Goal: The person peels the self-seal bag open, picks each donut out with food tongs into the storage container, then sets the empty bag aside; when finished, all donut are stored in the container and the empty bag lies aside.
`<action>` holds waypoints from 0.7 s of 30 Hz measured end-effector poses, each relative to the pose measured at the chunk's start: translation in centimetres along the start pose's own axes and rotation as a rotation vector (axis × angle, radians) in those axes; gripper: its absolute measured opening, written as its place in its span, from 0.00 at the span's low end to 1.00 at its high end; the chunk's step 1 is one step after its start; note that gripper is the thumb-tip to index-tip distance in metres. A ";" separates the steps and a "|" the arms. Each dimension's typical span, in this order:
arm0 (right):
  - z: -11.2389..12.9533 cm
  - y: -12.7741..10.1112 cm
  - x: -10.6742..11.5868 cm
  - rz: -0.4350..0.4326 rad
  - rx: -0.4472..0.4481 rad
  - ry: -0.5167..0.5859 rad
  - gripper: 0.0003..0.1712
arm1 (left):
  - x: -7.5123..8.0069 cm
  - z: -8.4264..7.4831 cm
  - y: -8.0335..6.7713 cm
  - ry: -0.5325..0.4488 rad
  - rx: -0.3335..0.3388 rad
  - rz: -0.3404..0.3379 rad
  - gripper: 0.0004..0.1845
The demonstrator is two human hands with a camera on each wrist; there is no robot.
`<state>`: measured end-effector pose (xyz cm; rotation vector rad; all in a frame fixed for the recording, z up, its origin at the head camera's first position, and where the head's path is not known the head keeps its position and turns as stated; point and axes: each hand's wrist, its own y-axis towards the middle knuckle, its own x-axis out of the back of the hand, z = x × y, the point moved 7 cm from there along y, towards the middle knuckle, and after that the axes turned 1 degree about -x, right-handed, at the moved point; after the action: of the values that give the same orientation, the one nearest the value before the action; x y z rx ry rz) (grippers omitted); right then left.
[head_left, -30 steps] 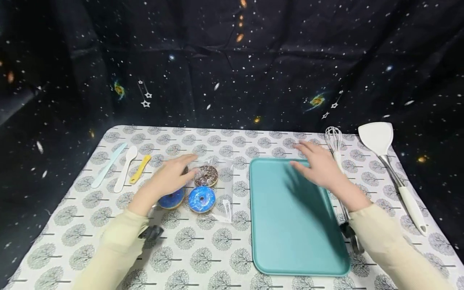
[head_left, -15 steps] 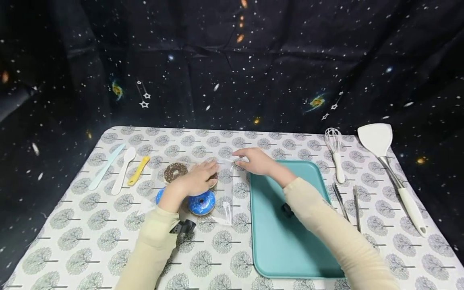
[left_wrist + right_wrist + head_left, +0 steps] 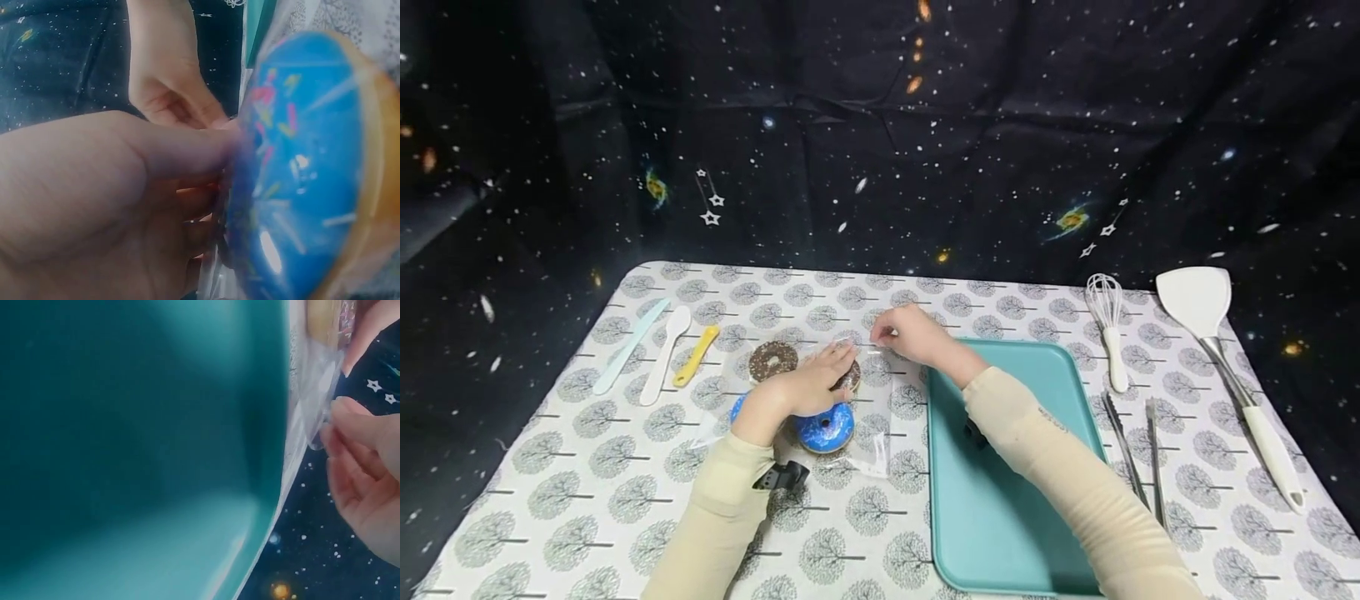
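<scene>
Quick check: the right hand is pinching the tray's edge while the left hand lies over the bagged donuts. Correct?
Not the tray: the right wrist view shows the right hand pinching the edge of the clear bag. The left hand does lie over the bagged donuts.

Just left of the tray (image 3: pixel 1000 517), I have a bag (image 3: pixel 877 408) with donuts (image 3: pixel 825 440) inside. Farther left of the tray lie a little tool (image 3: pixel 696 356), a spoon (image 3: pixel 664 358), then a knife (image 3: pixel 631 348). Right of it are tongs (image 3: pixel 1126 450), a whisk (image 3: pixel 1114 348), then a spatula (image 3: pixel 1230 379).

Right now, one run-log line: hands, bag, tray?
left hand: touches clear bag over donuts | right hand: pinches bag edge | teal tray: right of bag, beneath right forearm
</scene>
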<state>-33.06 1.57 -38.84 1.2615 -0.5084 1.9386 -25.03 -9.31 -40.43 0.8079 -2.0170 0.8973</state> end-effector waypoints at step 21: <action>0.6 -2.9 0.7 -0.033 0.170 -0.127 0.11 | -0.3 -0.1 0.1 0.016 0.055 0.016 0.35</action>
<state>-30.57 3.26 -38.16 1.4991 -0.3893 1.9145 -24.96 -9.09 -40.67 0.8135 -1.9949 0.9687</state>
